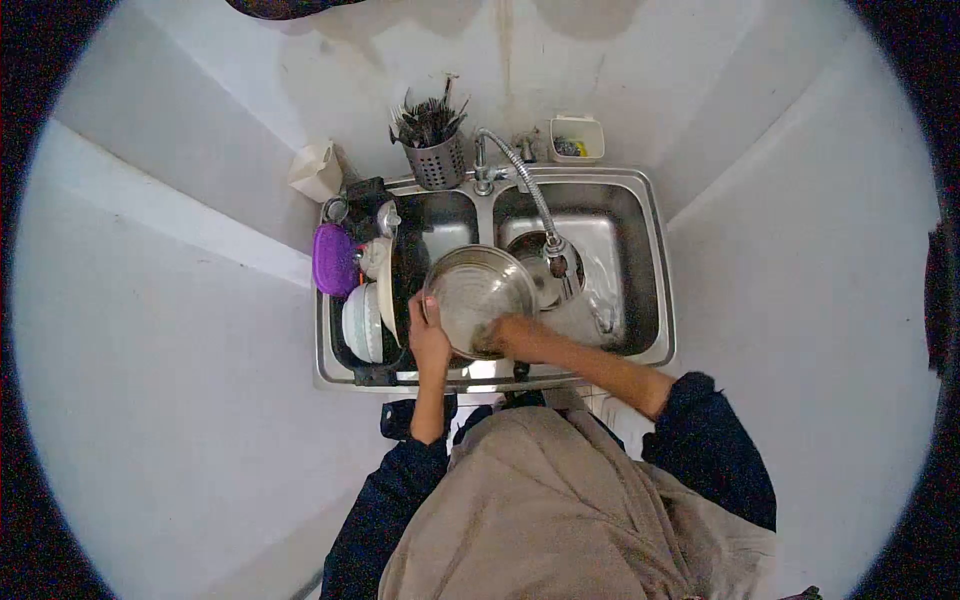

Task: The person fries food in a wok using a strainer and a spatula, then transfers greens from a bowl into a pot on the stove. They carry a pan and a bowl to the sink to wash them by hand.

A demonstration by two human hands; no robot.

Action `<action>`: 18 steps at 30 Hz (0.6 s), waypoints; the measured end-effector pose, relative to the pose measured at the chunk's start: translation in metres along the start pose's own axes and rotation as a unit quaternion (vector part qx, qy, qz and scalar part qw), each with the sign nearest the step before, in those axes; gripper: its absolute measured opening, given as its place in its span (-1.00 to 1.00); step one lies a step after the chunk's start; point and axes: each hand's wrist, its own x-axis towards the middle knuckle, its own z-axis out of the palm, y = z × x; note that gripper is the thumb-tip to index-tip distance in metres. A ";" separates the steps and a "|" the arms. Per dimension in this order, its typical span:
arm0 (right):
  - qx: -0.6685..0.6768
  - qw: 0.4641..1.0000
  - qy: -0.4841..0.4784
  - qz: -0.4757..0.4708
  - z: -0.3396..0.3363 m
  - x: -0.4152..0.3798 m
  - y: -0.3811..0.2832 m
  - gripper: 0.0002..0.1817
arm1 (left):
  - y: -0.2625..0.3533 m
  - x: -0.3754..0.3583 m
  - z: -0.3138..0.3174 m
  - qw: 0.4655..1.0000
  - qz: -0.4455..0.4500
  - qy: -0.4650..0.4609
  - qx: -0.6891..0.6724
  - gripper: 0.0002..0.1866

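A round, shiny steel pot [478, 285] is tilted over the divider between the two sink basins, its inside facing me. My left hand [428, 335] grips its left rim, thumb on the edge. Down inside the lower part of the pot, my right hand [510, 337] is blurred by motion. Its fingers are curled against the pot wall around something dark greenish that I cannot make out. Behind the pot, another round metal vessel [546, 290] sits in the right basin, under the spray head [562, 262] of the flexible faucet.
A dish rack at left holds white bowls [362, 325], a purple container [334, 260] and a pale plate [391, 300]. Behind the sink [640, 250] stand a perforated cutlery holder [437, 163], a white tub [577, 138] and a cream container [317, 172]. Walls close in both sides.
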 end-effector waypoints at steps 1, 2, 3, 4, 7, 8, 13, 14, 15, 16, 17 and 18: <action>-0.079 0.991 -0.092 0.064 -0.017 -0.005 0.006 -0.79 | 0.001 -0.002 0.000 1.000 0.006 -0.012 -0.006 -0.47; -0.113 0.992 -0.021 0.041 -0.015 -0.006 0.017 -0.79 | 0.003 -0.004 -0.001 1.000 0.013 -0.022 -0.013 -0.47; -0.148 0.988 0.050 0.018 -0.017 -0.005 0.024 -0.79 | 0.005 -0.006 -0.002 0.999 0.021 -0.032 -0.021 -0.47; -0.181 0.976 0.124 -0.005 -0.020 -0.001 0.029 -0.79 | -0.001 -0.004 0.001 1.000 0.016 -0.003 -0.009 -0.47; -0.103 0.933 0.342 -0.052 -0.039 -0.017 -0.007 -0.80 | -0.006 -0.003 -0.005 0.999 0.022 0.048 0.010 -0.48; -0.078 0.919 0.383 -0.053 -0.058 -0.028 -0.013 -0.75 | 0.003 -0.006 -0.010 0.999 0.008 0.031 -0.006 -0.48; -0.111 0.815 0.554 0.128 -0.106 -0.020 0.007 -0.65 | -0.011 0.002 -0.005 0.997 -0.023 -0.006 -0.072 -0.47; -0.130 0.824 0.530 0.154 -0.108 -0.012 0.021 -0.62 | -0.005 0.002 -0.004 0.997 -0.025 -0.005 -0.074 -0.46; -0.145 0.838 0.498 0.170 -0.106 -0.008 0.035 -0.62 | -0.002 0.001 -0.003 0.997 -0.029 -0.004 -0.075 -0.46; -0.158 0.851 0.466 0.184 -0.102 -0.006 0.053 -0.63 | -0.002 0.001 -0.002 0.996 -0.027 -0.007 -0.080 -0.45; -0.171 0.864 0.431 0.198 -0.097 -0.004 0.071 -0.63 | -0.002 0.001 -0.001 0.996 -0.026 -0.008 -0.085 -0.44; -0.185 0.860 0.440 0.183 -0.093 -0.003 0.093 -0.62 | -0.002 0.001 -0.001 0.995 -0.027 -0.010 -0.091 -0.43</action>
